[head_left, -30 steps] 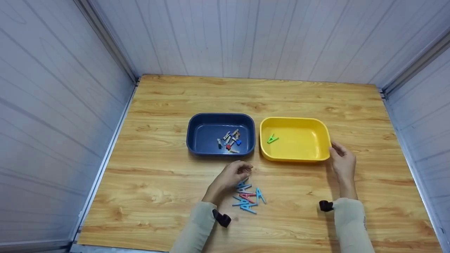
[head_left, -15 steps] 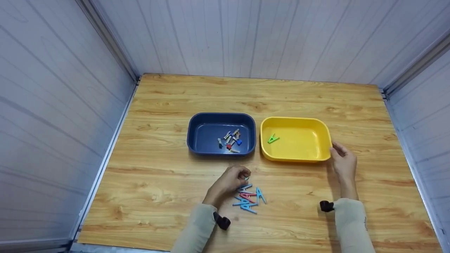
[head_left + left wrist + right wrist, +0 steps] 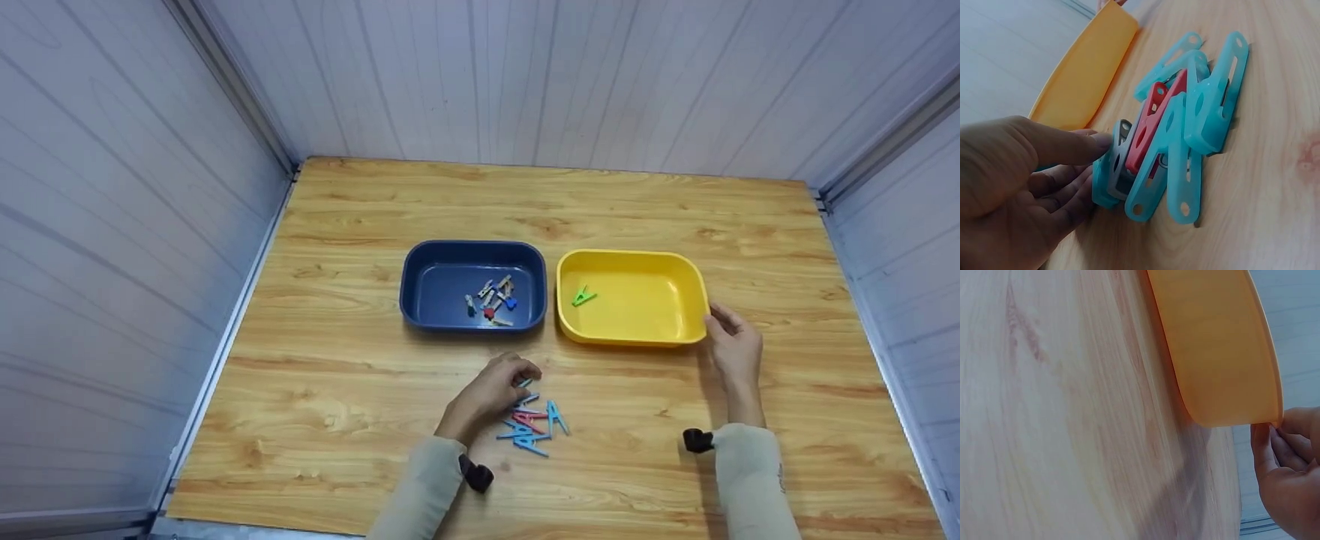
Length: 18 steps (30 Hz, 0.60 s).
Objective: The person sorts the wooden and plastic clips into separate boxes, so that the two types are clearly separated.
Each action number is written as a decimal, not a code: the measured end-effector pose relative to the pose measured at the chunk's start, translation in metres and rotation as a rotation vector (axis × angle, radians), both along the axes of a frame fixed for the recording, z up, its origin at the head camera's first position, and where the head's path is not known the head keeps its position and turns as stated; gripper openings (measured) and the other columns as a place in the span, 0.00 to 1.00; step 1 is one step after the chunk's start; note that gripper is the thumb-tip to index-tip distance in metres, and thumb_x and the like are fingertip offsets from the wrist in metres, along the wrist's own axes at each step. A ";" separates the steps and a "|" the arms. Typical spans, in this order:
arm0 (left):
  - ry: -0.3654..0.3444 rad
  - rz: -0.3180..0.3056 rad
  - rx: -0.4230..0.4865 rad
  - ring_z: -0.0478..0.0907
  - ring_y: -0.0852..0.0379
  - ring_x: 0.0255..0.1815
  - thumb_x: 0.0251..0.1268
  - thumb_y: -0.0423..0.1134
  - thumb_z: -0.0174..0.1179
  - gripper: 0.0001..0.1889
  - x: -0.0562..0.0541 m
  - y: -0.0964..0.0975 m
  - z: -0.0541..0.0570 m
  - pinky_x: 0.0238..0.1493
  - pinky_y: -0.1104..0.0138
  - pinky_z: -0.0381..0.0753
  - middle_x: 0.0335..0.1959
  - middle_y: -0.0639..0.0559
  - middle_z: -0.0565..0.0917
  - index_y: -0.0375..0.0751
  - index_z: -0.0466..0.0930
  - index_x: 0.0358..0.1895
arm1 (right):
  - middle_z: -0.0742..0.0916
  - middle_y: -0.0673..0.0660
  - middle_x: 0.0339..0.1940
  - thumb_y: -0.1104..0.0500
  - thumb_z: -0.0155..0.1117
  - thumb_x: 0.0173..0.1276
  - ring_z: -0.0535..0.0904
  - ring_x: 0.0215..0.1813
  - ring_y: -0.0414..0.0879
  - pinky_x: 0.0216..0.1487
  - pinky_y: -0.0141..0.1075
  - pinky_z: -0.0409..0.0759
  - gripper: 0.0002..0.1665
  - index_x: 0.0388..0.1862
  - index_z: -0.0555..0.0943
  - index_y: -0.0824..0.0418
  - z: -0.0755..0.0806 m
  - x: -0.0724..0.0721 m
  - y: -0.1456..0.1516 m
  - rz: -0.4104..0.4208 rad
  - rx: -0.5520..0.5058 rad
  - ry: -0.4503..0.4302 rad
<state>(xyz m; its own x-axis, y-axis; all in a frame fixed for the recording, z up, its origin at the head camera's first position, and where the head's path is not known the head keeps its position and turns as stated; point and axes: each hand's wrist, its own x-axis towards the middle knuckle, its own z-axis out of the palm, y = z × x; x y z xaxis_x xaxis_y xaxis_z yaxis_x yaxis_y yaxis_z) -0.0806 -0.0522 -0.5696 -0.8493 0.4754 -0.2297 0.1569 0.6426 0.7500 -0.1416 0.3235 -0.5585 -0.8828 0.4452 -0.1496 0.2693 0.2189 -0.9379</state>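
Note:
At the far end of a small heap of plastic clothespins, my left hand [image 3: 491, 386] pinches a blue clothespin [image 3: 1104, 180] between thumb and fingers; much of it is hidden by the hand. Against it lie a grey clothespin [image 3: 1123, 154], a red clothespin [image 3: 1148, 126] and several more blue ones, such as the clothespin at the right of the heap [image 3: 555, 418]. My right hand [image 3: 736, 352] grips the right end of the yellow bin [image 3: 630, 336] at its rim. Inside that bin rests one green clothespin [image 3: 583, 296].
Left of the yellow bin stands a dark blue bin [image 3: 427, 319], a narrow gap between them. It holds several small wooden clips [image 3: 488, 298], some with coloured ornaments. Pale panels [image 3: 480, 82] enclose the wooden table [image 3: 337, 420] at the back and sides.
My left hand has lowered slightly toward the near side, its thumb and fingers coming together on a blue clothespin at the heap's far end. The right hand stays on the yellow bin.

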 end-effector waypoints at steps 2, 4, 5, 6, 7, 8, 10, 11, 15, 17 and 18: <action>-0.006 -0.005 -0.007 0.74 0.58 0.46 0.59 0.30 0.63 0.13 0.000 0.000 0.001 0.52 0.66 0.74 0.43 0.52 0.79 0.44 0.83 0.48 | 0.84 0.48 0.50 0.60 0.61 0.68 0.76 0.48 0.32 0.47 0.17 0.73 0.24 0.61 0.76 0.65 0.000 0.000 0.000 0.000 0.012 0.000; -0.006 -0.015 -0.012 0.74 0.58 0.46 0.59 0.31 0.62 0.12 0.000 0.000 0.001 0.52 0.67 0.74 0.42 0.52 0.78 0.45 0.84 0.47 | 0.84 0.48 0.50 0.60 0.61 0.68 0.76 0.48 0.32 0.47 0.17 0.73 0.23 0.61 0.76 0.65 0.000 0.000 -0.001 0.001 0.014 0.001; -0.002 -0.020 -0.015 0.74 0.58 0.45 0.60 0.31 0.62 0.11 0.000 0.000 0.000 0.51 0.67 0.74 0.42 0.52 0.78 0.45 0.85 0.46 | 0.84 0.49 0.50 0.60 0.61 0.68 0.76 0.48 0.32 0.48 0.17 0.73 0.23 0.61 0.76 0.65 0.000 0.000 -0.001 0.001 0.017 0.001; 0.006 -0.028 -0.016 0.73 0.58 0.45 0.60 0.31 0.62 0.11 0.000 0.000 0.000 0.51 0.67 0.74 0.41 0.52 0.78 0.44 0.85 0.44 | 0.84 0.49 0.50 0.60 0.61 0.68 0.76 0.48 0.32 0.48 0.17 0.73 0.23 0.61 0.76 0.65 0.000 0.000 -0.001 0.002 0.018 0.001; 0.015 -0.035 -0.020 0.73 0.58 0.44 0.60 0.32 0.62 0.10 0.000 -0.001 -0.001 0.50 0.67 0.73 0.41 0.52 0.78 0.44 0.85 0.43 | 0.84 0.49 0.50 0.60 0.61 0.68 0.76 0.48 0.32 0.48 0.17 0.73 0.23 0.61 0.76 0.65 0.000 0.000 -0.001 0.002 0.020 0.002; 0.029 -0.044 -0.025 0.73 0.58 0.44 0.59 0.32 0.62 0.09 0.000 -0.001 -0.001 0.50 0.67 0.73 0.40 0.52 0.78 0.44 0.86 0.42 | 0.84 0.49 0.50 0.60 0.60 0.68 0.76 0.48 0.32 0.48 0.17 0.73 0.23 0.61 0.76 0.65 0.001 0.001 -0.002 0.002 0.020 0.002; 0.057 -0.060 -0.037 0.73 0.58 0.44 0.59 0.33 0.62 0.08 -0.001 -0.001 -0.001 0.50 0.67 0.73 0.39 0.52 0.78 0.43 0.86 0.40 | 0.84 0.49 0.50 0.61 0.61 0.68 0.76 0.48 0.32 0.48 0.18 0.73 0.23 0.61 0.76 0.65 0.001 0.000 -0.002 -0.003 0.007 0.004; 0.073 -0.067 -0.045 0.72 0.58 0.44 0.59 0.33 0.62 0.07 -0.001 -0.001 -0.001 0.50 0.67 0.73 0.39 0.51 0.78 0.42 0.86 0.40 | 0.84 0.49 0.50 0.61 0.61 0.68 0.76 0.48 0.32 0.48 0.18 0.73 0.23 0.61 0.76 0.65 0.001 0.000 -0.002 -0.004 0.004 0.004; 0.112 -0.093 -0.074 0.73 0.58 0.44 0.58 0.34 0.62 0.08 -0.001 0.000 0.001 0.50 0.68 0.74 0.39 0.51 0.79 0.41 0.86 0.41 | 0.84 0.47 0.48 0.62 0.61 0.68 0.76 0.48 0.33 0.48 0.17 0.73 0.23 0.61 0.76 0.66 0.002 0.001 -0.002 -0.009 -0.034 0.007; 0.137 -0.110 -0.086 0.73 0.58 0.43 0.57 0.32 0.61 0.10 -0.001 0.000 0.002 0.49 0.69 0.75 0.40 0.50 0.78 0.40 0.85 0.42 | 0.84 0.47 0.47 0.63 0.61 0.67 0.77 0.48 0.33 0.47 0.17 0.73 0.23 0.60 0.76 0.67 0.002 0.001 -0.002 -0.014 -0.062 0.023; 0.154 -0.118 -0.092 0.73 0.58 0.43 0.57 0.31 0.61 0.10 -0.001 0.000 0.002 0.48 0.69 0.75 0.40 0.50 0.78 0.40 0.85 0.42 | 0.85 0.47 0.45 0.63 0.62 0.67 0.77 0.47 0.33 0.46 0.17 0.74 0.23 0.60 0.76 0.68 0.002 0.001 -0.002 -0.018 -0.075 0.033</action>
